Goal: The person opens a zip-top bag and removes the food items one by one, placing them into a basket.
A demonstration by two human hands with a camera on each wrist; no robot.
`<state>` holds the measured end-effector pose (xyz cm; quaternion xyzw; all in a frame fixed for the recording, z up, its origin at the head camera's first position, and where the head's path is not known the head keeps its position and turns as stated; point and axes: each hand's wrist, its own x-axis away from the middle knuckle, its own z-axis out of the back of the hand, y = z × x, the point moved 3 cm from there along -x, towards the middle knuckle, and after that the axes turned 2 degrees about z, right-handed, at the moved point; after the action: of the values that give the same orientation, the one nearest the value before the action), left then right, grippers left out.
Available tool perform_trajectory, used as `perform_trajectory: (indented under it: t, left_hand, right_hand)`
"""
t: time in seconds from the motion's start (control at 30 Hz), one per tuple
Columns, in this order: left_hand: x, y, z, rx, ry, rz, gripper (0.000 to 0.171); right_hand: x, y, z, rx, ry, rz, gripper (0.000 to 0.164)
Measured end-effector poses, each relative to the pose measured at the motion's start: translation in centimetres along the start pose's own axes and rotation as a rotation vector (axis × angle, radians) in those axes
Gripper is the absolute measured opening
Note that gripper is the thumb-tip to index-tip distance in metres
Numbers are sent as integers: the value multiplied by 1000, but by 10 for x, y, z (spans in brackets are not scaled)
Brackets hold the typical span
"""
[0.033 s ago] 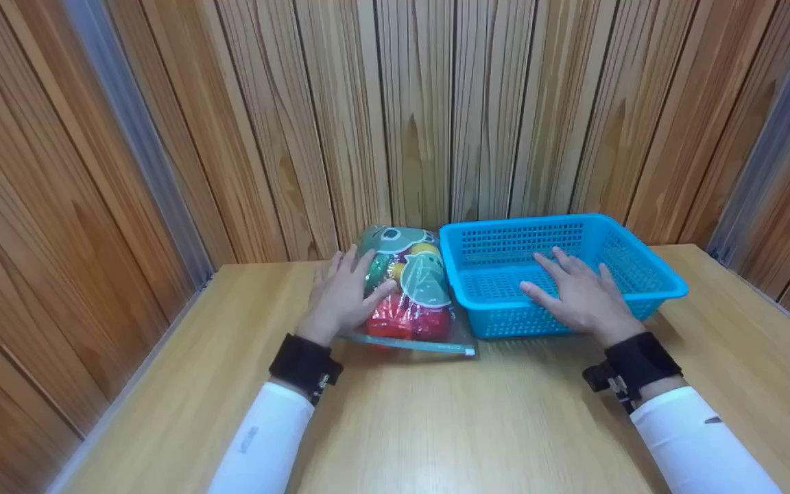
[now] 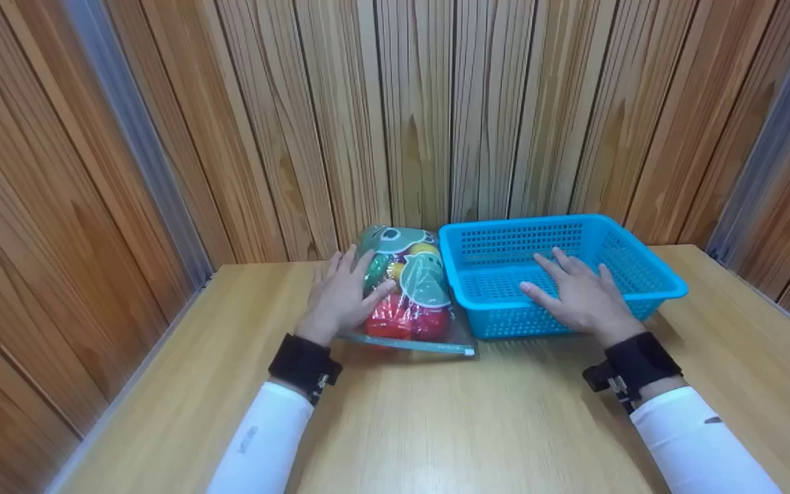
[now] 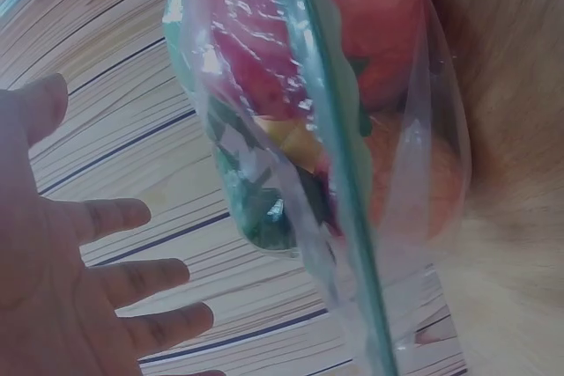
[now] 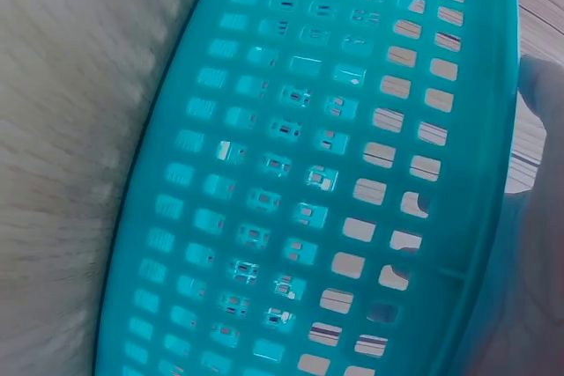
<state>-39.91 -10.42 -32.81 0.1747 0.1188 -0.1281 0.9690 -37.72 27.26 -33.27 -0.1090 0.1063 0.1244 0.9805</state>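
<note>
A clear zip bag (image 2: 426, 281) with green leaf-like prints lies on the table, its slider edge toward me. Red, yellow, orange and green rounded pieces (image 3: 379, 24) show through its plastic. My left hand (image 2: 340, 298), fingers straight and spread, is held over the bag's left side; the left wrist view shows a gap between fingers and bag. Beside the bag on the right stands a blue plastic basket (image 2: 518, 302) with a lattice of holes. Across its front rim extends my right hand (image 2: 583, 295), fingers spread and palm down, holding nothing. Only part of that hand shows at the right wrist view's edge.
The light wooden table (image 2: 477, 425) runs back to a wall of wood panels (image 2: 415, 123). Another panelled wall (image 2: 38, 240) rises on the left. Bag and basket stand side by side near the table's back edge.
</note>
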Motion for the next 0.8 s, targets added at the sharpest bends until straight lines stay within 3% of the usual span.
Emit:
perform_trajectory:
  t: [0.27, 0.6, 0.7, 0.8]
  left_hand:
    - [-1, 0, 6, -4, 12, 9, 83]
    - [0, 5, 1, 2, -15, -6, 82]
    - [1, 9, -2, -11, 41, -69, 78]
    - [3, 19, -7, -44, 142, -216, 68]
  right_hand:
    - [-2, -6, 1, 17, 9, 14, 88]
    - [-1, -3, 1, 26, 1, 0, 90]
    - [-2, -5, -1, 22, 6, 8, 91]
    - [-1, -3, -5, 10, -2, 4, 91]
